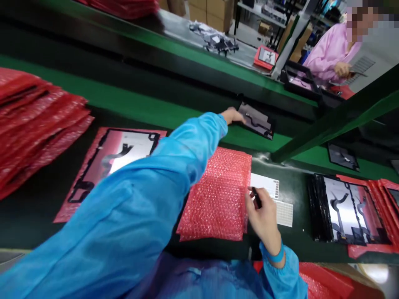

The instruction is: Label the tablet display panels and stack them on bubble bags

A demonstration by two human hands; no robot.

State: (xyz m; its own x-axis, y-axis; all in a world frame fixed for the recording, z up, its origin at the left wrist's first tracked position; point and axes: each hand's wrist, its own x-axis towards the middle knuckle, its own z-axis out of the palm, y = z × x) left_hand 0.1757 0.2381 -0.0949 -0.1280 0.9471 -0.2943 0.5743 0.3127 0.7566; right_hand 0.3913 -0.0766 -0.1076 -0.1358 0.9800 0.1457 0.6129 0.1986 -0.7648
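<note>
My left hand [233, 116] stretches forward and closes on the left edge of a thin screen panel [256, 121] with a dark ribbon cable. That panel lies over the green and black strip behind the bench; the fingertips are partly hidden. My right hand [263, 214] is curled around a short black pen-like tool [256, 197]. It rests at the right edge of a red bubble-wrap bag stack [218, 195], beside white label sheets [284, 213]. At left, another screen panel [137, 139] lies on red bubble wrap, partly covered by my left sleeve.
Red bubble-wrap bags [40, 128] pile up at far left. Several panels [343, 207] stand stacked at right, next to more red bags. A green post [330, 116] slants across the right side. Across the line, a person in pink [327, 54] holds something thin.
</note>
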